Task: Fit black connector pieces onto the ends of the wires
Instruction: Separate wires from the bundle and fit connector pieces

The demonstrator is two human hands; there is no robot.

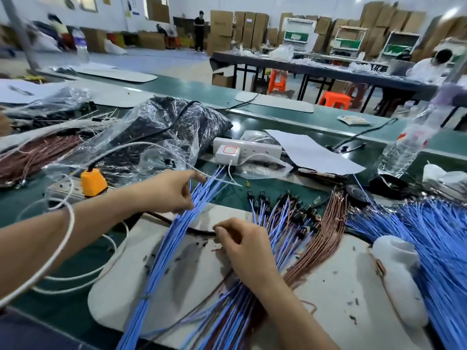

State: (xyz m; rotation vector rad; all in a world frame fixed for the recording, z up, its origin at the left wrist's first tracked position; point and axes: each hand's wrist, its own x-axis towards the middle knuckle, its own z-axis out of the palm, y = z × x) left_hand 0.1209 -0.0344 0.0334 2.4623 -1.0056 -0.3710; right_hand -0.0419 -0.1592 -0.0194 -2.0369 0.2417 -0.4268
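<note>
Our left hand [171, 194] holds the loose bundle of blue wires [174, 238] near its far end. Thumb and lower fingers curl round a few strands, and the index finger lies straight along them toward the bare tips at one o'clock. Our right hand [243, 247] sits over the white mat [328, 286], at four o'clock from the left hand. Its fingers are curled narrow, with the tips drawn together at its ten o'clock. They may pinch a small black piece, but the tips are too shadowed for us to tell.

We judge the step in hand to be singling out one wire end to take a connector. Loose black connector pieces [151, 257] lie scattered on the mat at nine o'clock from the right hand, just beside the bundle. The next move calls for one strand parted from its neighbours, its tip held steady, and a piece lined up with it and pushed on straight. The crowded strands could easily snag.

At two o'clock from the right hand, the fitted wires [285, 205] fan out with black connectors on their ends, and copper-brown wires [326, 236] lie beside them. A large blue heap [439, 238] lies at three o'clock. Toward twelve, on the green counter [232, 195], sit a clear plastic bag of black parts [164, 127], a white power strip [249, 147] and an orange plug [93, 181].
</note>
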